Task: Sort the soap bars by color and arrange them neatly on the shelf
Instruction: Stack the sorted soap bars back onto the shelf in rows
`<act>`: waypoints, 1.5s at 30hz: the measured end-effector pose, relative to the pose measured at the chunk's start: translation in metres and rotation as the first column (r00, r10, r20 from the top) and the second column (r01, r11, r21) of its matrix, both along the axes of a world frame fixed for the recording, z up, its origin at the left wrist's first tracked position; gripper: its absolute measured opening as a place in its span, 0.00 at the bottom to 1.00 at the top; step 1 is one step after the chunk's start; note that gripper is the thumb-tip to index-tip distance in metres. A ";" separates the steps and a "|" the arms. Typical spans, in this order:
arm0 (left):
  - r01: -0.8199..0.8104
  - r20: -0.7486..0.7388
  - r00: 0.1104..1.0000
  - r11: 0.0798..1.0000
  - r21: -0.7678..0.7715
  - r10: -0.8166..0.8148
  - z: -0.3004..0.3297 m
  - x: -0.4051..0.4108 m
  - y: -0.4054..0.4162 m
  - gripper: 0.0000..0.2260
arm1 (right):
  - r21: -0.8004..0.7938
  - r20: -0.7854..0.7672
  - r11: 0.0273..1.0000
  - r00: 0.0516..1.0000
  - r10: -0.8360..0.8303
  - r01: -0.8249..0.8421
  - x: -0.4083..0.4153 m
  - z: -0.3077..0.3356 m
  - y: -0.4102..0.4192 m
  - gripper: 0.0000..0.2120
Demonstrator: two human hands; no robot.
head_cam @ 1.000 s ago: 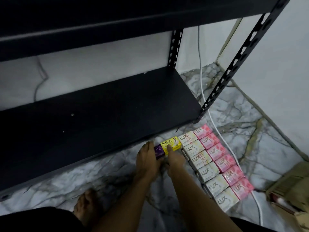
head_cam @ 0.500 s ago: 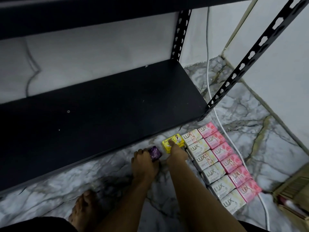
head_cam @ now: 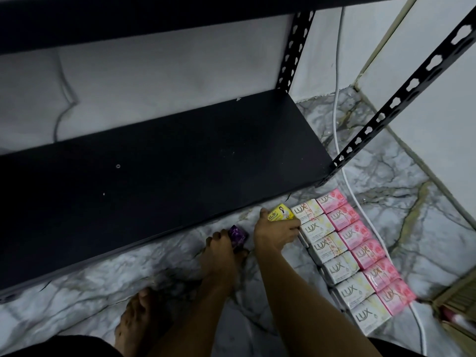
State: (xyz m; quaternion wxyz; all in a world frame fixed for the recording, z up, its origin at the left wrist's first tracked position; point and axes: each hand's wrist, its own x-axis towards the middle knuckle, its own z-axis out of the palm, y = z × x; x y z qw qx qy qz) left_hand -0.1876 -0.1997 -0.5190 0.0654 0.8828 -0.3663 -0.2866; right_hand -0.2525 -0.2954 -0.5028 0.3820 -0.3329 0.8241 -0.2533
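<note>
My right hand (head_cam: 277, 234) grips a yellow soap bar (head_cam: 281, 214) on the marble floor, pressed against the top of a row of several white Lux soap bars (head_cam: 334, 266). A row of several pink Lux soap bars (head_cam: 365, 251) lies alongside them to the right. My left hand (head_cam: 220, 249) holds a purple soap bar (head_cam: 237, 235) just left of the yellow one. The black shelf board (head_cam: 154, 176) stands bare behind both hands.
A slotted black upright (head_cam: 401, 91) rises at the shelf's right front corner, another (head_cam: 293, 52) at the back. A white cable (head_cam: 337, 140) runs along the floor past the pink bars. A cardboard box (head_cam: 461, 300) sits at right. My bare foot (head_cam: 136, 320) rests lower left.
The purple bar has been drawn left, away from the yellow one. My right hand has closed over the yellow bar beside the white row. The camera has tipped slightly.
</note>
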 end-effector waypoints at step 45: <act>-0.263 -0.365 0.921 0.909 -0.323 0.137 0.042 0.010 0.095 0.21 | -0.060 -0.228 0.491 0.491 0.841 -0.869 -0.080 -0.011 0.087 0.39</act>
